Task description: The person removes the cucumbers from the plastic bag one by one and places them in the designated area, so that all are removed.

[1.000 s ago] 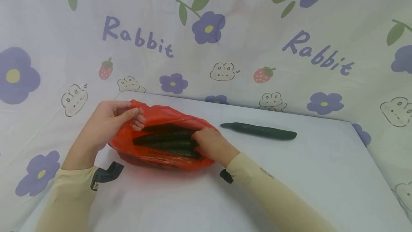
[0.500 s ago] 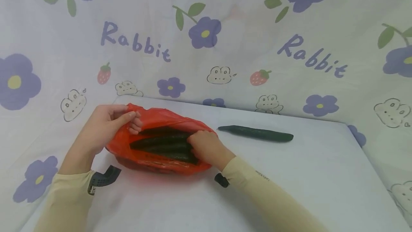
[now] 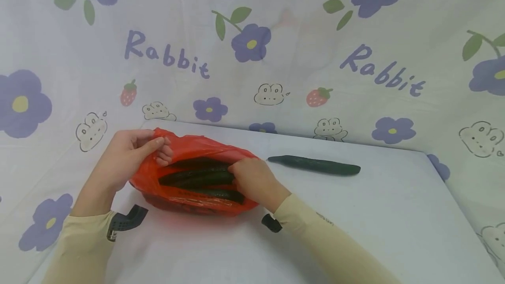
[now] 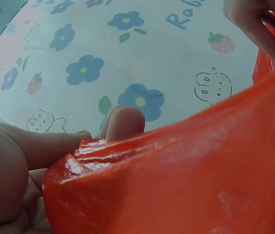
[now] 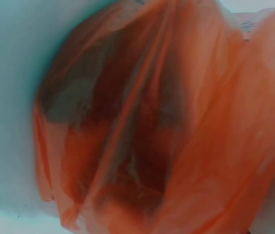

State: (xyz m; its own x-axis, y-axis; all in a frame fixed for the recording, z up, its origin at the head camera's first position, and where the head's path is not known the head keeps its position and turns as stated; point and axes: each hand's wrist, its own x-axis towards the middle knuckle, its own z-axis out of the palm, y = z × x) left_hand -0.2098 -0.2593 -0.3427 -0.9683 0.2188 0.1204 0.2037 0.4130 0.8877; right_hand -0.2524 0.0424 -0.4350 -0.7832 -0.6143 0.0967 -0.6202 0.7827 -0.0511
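A red plastic bag lies on the table with its mouth spread, and several dark green cucumbers show inside it. My left hand pinches the bag's rim at its left end; in the left wrist view the red film is bunched between thumb and fingers. My right hand reaches into the bag's right end and grips the end of a cucumber, its fingertips partly hidden. The right wrist view shows mostly the bag's side, with dark cucumber shapes blurred behind the film. A single cucumber lies outside, right of the bag.
The white table runs back to a cloth backdrop printed with flowers, rabbits and strawberries. Dark wrist-camera mounts stick out from both cuffs.
Inside the bag, the cucumbers by my right hand have shifted, and a gap has opened above the nearest one. My left hand keeps its hold on the rim. The head view has tilted slightly.
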